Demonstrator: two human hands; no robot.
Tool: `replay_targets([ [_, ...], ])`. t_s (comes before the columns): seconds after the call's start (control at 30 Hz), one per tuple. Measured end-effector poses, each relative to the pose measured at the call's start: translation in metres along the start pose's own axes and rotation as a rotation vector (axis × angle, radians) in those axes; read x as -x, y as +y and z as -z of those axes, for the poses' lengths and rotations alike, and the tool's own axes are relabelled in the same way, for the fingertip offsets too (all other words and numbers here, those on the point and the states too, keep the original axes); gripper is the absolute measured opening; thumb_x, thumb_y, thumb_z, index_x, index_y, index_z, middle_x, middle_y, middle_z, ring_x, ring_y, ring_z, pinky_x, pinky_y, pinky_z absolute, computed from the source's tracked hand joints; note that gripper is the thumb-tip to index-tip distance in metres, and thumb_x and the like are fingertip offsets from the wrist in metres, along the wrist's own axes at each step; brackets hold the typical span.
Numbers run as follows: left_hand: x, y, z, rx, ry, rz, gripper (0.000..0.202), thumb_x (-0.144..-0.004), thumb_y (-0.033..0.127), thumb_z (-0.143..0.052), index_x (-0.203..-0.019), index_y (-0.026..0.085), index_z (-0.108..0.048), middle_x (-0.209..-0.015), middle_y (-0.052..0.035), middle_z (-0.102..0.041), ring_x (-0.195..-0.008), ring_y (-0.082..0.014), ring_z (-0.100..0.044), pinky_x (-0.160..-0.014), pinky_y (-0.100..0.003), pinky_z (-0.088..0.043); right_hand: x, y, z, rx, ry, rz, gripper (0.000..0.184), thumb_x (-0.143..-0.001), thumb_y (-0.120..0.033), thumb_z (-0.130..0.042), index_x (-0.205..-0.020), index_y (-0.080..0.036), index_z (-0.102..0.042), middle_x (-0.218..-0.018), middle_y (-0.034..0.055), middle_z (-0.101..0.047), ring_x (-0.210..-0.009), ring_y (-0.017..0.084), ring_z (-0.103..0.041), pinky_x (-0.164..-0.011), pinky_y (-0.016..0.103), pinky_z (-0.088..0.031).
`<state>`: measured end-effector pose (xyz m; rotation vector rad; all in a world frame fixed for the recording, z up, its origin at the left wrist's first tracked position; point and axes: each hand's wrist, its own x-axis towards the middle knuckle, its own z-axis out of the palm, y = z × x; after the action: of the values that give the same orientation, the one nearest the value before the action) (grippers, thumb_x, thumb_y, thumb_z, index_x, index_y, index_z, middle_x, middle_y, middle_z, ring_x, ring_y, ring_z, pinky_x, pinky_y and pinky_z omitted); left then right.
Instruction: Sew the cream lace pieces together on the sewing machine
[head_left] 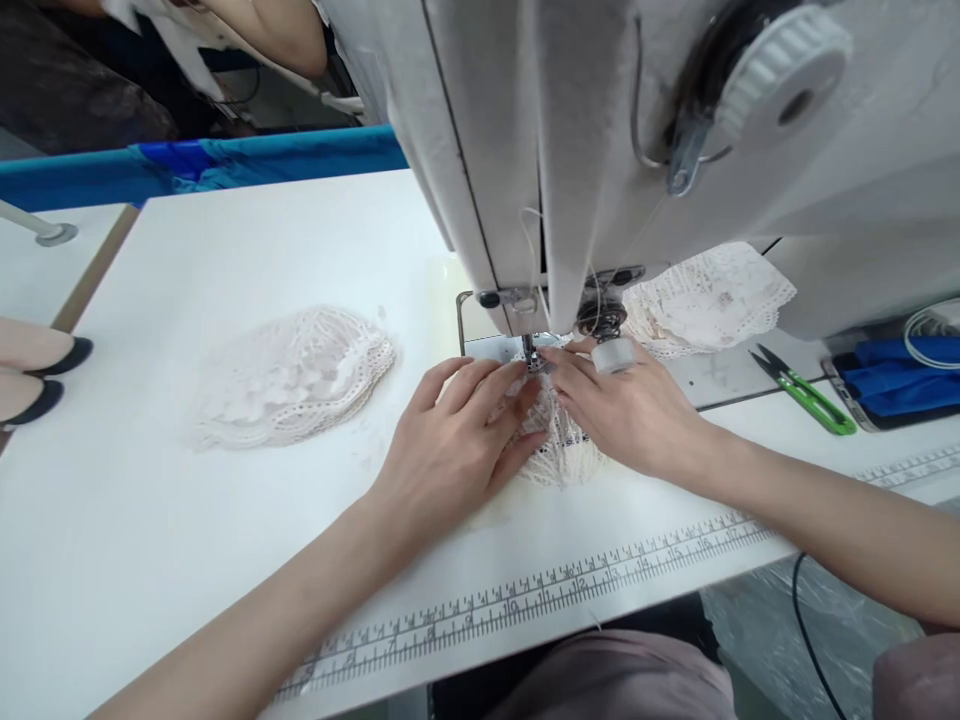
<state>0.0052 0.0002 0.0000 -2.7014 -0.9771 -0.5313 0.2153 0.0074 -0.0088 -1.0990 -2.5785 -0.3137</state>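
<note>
The lace (pixel 562 465) was on the surface (pixel 150 520) under the machine (pixel 480 130), with the foot (pixel 531 352) at its far edge, so most of what showed spread toward 6 o'clock, between your hands. Your left hand (pixel 450 430) came in from 7 o'clock and rested on its left side, the fingers bent and slightly spread, the thumb apart from them. Your right hand (pixel 634 405) came in from 4 o'clock, its fingers close together beside the foot; the knob (pixel 613 355) hid part of them, and you could not tell whether they pinched anything.

The lace looked light, soft and limp, with open holes and loose strands that would probably snag or stretch if pulled. Flat fingertips on its firmer edges, one side each, seemed a better hold than a tug on the strands, and well short of the foot.

From the foot, a stack (pixel 300 380) of similar pieces lay at 9 o'clock, more trim (pixel 709 300) at 2 o'clock, and green snips (pixel 810 395) at 3 o'clock, just beside a blue cloth (pixel 911 370).
</note>
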Motion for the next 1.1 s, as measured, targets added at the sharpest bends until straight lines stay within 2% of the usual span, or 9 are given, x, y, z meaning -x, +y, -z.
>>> replay_targets([
  [0.1,0.0007,0.0058,0.0007,-0.046,-0.006,-0.001,0.036,-0.09,0.036,-0.056,-0.119,0.015,-0.06,-0.119,-0.0115,-0.067,-0.116,-0.0287,-0.058,-0.097,-0.047,-0.045,-0.0006,0.0033,-0.0006,0.039,-0.01,0.012,0.02,-0.092,-0.012,-0.046,-0.101,-0.013,-0.063,-0.109,0.0106,-0.069,-0.11,0.023,-0.055,-0.088,0.037,-0.04],
  [0.2,0.0003,0.0085,0.0009,-0.063,-0.017,0.01,0.037,-0.091,0.039,-0.054,-0.122,0.018,-0.058,-0.117,-0.0101,-0.068,-0.12,-0.0281,-0.057,-0.099,-0.048,-0.044,-0.0021,0.0029,0.0009,0.035,-0.007,0.013,0.022,-0.093,-0.015,-0.045,-0.106,-0.012,-0.063,-0.11,0.0132,-0.069,-0.112,0.024,-0.055,-0.09,0.039,-0.04],
  [0.47,-0.0018,0.0061,0.002,-0.101,-0.03,0.009,0.04,-0.093,0.042,-0.051,-0.123,0.016,-0.058,-0.121,-0.0119,-0.066,-0.117,-0.0287,-0.059,-0.099,-0.052,-0.042,-0.0047,0.0025,0.0021,0.038,0.0,-0.004,0.026,-0.097,-0.022,-0.043,-0.111,-0.01,-0.061,-0.112,0.0139,-0.068,-0.113,0.025,-0.055,-0.092,0.041,-0.042],
  [0.9,-0.0028,0.0049,-0.0015,-0.032,-0.012,0.052,0.04,-0.092,0.042,-0.051,-0.124,0.02,-0.057,-0.122,-0.01,-0.065,-0.118,-0.027,-0.058,-0.104,-0.055,-0.038,-0.0055,0.0041,0.0016,0.048,-0.028,-0.018,0.026,-0.096,-0.023,-0.044,-0.114,-0.01,-0.059,-0.116,0.0135,-0.067,-0.116,0.025,-0.055,-0.095,0.043,-0.041],
  [1.0,-0.0033,0.0041,-0.0022,-0.051,-0.001,0.043,0.04,-0.092,0.043,-0.051,-0.123,0.018,-0.058,-0.121,-0.0113,-0.066,-0.118,-0.0275,-0.058,-0.105,-0.056,-0.038,-0.0057,0.0047,0.0007,0.034,-0.008,-0.009,0.026,-0.096,-0.022,-0.044,-0.114,-0.01,-0.059,-0.114,0.0127,-0.068,-0.114,0.024,-0.055,-0.095,0.043,-0.041],
  [1.1,-0.0024,0.0034,-0.0012,-0.082,0.031,0.024,0.038,-0.092,0.042,-0.052,-0.121,0.017,-0.059,-0.119,-0.0111,-0.067,-0.118,-0.0283,-0.058,-0.104,-0.056,-0.039,-0.0049,0.0044,0.0018,0.019,0.041,0.026,0.022,-0.095,-0.019,-0.045,-0.107,-0.012,-0.062,-0.11,0.0104,-0.069,-0.107,0.022,-0.059,-0.093,0.039,-0.041],
])
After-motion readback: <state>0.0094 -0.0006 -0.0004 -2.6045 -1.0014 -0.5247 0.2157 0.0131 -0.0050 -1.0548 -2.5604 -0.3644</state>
